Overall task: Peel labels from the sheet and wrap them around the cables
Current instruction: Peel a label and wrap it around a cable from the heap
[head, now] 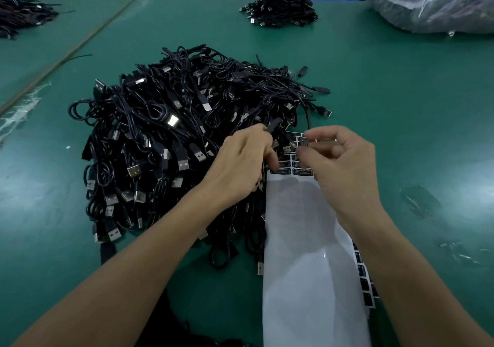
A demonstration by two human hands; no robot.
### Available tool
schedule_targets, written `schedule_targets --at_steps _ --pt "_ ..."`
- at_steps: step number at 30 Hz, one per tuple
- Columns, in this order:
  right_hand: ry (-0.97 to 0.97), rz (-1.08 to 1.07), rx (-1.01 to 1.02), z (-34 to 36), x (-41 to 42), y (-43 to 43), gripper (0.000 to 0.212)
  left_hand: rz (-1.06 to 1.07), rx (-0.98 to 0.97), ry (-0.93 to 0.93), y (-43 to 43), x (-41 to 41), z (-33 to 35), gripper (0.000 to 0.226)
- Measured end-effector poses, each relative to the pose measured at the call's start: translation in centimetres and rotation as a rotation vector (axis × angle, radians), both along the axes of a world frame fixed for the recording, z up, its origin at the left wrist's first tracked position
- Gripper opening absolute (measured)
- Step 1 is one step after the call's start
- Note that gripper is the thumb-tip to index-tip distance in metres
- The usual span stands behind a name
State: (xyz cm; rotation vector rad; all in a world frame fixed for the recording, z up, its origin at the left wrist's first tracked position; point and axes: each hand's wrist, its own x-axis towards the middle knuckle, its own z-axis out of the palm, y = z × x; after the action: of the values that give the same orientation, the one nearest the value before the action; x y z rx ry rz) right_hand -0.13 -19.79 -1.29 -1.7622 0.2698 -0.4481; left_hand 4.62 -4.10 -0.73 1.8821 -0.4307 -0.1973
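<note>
A large heap of black USB cables lies on the green table in front of me. A long white label sheet runs from the heap toward the near edge, with a few black labels left at its far end. My left hand grips one black cable end at the heap's right side. My right hand pinches a small black label between thumb and fingers, held just above the sheet's far end and close to the left hand.
A smaller pile of black cables sits at the far middle of the table. A clear plastic bag of cables lies at the far right. More cables lie at the far left. A second label strip peeks from under the sheet.
</note>
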Motion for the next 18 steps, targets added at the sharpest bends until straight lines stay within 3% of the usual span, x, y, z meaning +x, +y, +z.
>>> schedule_targets --at_steps 4,10,18 --pt "-0.041 0.087 0.13 0.0 0.0 -0.4 0.052 0.0 0.01 -0.036 0.0 0.0 -0.1 0.031" --pt "0.001 0.15 0.301 0.5 0.0 -0.6 0.023 0.013 0.007 -0.107 0.8 -0.2 0.4 0.027" --pt "0.014 0.213 0.346 0.7 -0.1 -0.4 0.025 0.061 -0.041 -0.053 1.2 -1.0 -0.7 0.033"
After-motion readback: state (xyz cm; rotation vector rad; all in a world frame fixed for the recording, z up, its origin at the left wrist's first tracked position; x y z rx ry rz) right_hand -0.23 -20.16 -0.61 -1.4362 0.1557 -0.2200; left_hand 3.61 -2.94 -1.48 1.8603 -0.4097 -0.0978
